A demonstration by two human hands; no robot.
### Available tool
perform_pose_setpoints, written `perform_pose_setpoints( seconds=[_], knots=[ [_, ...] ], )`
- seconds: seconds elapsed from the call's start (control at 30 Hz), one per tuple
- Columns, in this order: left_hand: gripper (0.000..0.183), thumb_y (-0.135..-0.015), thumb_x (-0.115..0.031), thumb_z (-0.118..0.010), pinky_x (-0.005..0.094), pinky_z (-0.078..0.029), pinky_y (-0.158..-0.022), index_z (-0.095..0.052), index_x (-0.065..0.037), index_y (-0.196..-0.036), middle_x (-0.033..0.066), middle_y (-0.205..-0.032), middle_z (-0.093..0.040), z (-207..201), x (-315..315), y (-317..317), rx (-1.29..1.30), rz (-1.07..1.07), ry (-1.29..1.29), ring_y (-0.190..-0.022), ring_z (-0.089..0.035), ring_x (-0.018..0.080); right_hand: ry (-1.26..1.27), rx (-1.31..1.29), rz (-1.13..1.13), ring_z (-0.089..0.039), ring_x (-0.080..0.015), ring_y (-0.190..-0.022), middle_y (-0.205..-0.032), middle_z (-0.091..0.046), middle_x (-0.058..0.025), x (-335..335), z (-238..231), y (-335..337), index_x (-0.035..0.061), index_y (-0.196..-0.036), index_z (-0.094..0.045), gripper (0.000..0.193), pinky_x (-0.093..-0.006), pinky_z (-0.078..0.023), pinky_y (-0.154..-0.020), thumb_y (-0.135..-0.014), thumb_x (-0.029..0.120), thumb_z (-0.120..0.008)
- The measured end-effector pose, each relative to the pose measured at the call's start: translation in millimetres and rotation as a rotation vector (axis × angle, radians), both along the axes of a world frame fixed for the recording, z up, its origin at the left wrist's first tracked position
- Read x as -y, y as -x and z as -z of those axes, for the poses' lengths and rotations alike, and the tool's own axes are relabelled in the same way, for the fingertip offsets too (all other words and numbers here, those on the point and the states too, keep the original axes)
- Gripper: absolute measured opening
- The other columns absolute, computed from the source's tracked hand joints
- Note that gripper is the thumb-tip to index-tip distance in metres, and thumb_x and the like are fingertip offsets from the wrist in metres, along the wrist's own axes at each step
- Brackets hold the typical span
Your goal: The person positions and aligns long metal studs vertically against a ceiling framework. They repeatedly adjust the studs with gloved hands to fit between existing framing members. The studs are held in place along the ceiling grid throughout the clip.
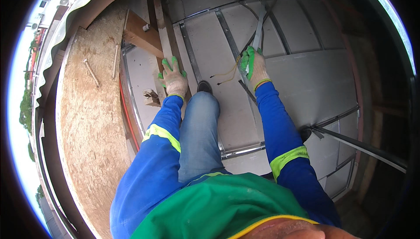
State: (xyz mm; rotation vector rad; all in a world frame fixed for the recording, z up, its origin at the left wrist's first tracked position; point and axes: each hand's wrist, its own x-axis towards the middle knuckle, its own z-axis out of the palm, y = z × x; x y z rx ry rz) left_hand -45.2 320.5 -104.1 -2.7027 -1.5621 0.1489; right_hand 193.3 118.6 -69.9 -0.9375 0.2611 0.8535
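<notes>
My left hand (174, 80), in a white knit glove with green fingertips, lies with spread fingers on a long wooden beam (166, 35). My right hand (256, 66), gloved alike, has its fingers closed around a light metal strip (260, 26) that reaches away from me. Beside the right hand, thin yellow wires (229, 73) with dark ends hang over the pale ceiling panels (238, 107). A black cable (251, 41) passes close to the same hand.
A wood-fibre board (89, 121) with two loose bolts (91, 72) fills the left side. A short timber block (142, 33) juts toward the beam. Metal channels (229, 33) cross the panels, and my dark shoe (204, 87) is between them. Another metal profile (358, 146) slants at right.
</notes>
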Motion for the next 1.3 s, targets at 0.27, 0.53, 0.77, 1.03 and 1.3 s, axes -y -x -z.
perform_pose_setpoints(
  seconds=[0.27, 0.53, 0.77, 1.03, 1.3],
  knots=[
    [0.079, -0.094, -0.033, -0.065, 0.0614, -0.03, -0.121, -0.033, -0.029, -0.166, 0.0195, -0.172, -0.023, 0, 1, 0, -0.009, 0.006, -0.032, -0.141, -0.05, 0.0367, -0.059, -0.017, -0.145, -0.046, -0.0139, -0.05, -0.07, -0.051, 0.0011, -22, -31, -33, 0.0139, -0.089, -0.053, 0.02, -0.0302, -0.039, -0.046, -0.107, 0.022, -0.055],
    [0.08, -0.094, -0.034, -0.065, 0.0618, -0.029, -0.121, -0.031, -0.031, -0.167, 0.0199, -0.172, -0.023, -2, 2, 0, 0.003, 0.001, -0.011, -0.14, -0.05, 0.0368, -0.85, -0.638, 0.088, -0.051, -0.0126, -0.056, -0.071, -0.051, -0.0001, 26, -33, 5, 0.0047, -0.101, -0.059, 0.026, -0.0285, -0.046, -0.05, -0.109, 0.029, -0.056],
    [0.082, -0.093, -0.033, -0.066, 0.0639, -0.029, -0.12, -0.03, -0.031, -0.167, 0.02, -0.173, -0.022, 1, 0, 0, 0.002, -0.006, 0.006, -0.141, -0.05, 0.0371, -0.732, -0.394, 0.09, -0.058, -0.0135, -0.07, -0.08, -0.056, -0.0025, 2, -73, -9, 0.0013, -0.104, -0.059, 0.026, -0.0281, -0.051, -0.058, -0.109, 0.027, -0.054],
    [0.082, -0.093, -0.033, -0.066, 0.0641, -0.03, -0.119, -0.03, -0.03, -0.167, 0.0205, -0.173, -0.022, 2, 0, 1, 0.013, 0.013, -0.014, -0.139, -0.051, 0.0373, -0.863, -0.592, 0.063, -0.049, -0.0126, -0.061, -0.077, -0.053, -0.0003, -15, -86, 41, 0.0069, -0.103, -0.06, 0.024, -0.0285, -0.041, -0.052, -0.109, 0.028, -0.051],
    [0.081, -0.095, -0.032, -0.065, 0.0617, -0.031, -0.119, -0.029, -0.031, -0.167, 0.0208, -0.172, -0.023, -1, 0, -1, -0.012, 0.006, -0.008, -0.14, -0.051, 0.0371, -0.819, -0.711, 0.118, -0.04, -0.0074, -0.055, -0.078, -0.049, 0.0023, 59, -74, 39, 0.0003, -0.121, -0.063, 0.034, -0.027, -0.032, -0.049, -0.111, 0.03, -0.048]
  ],
)
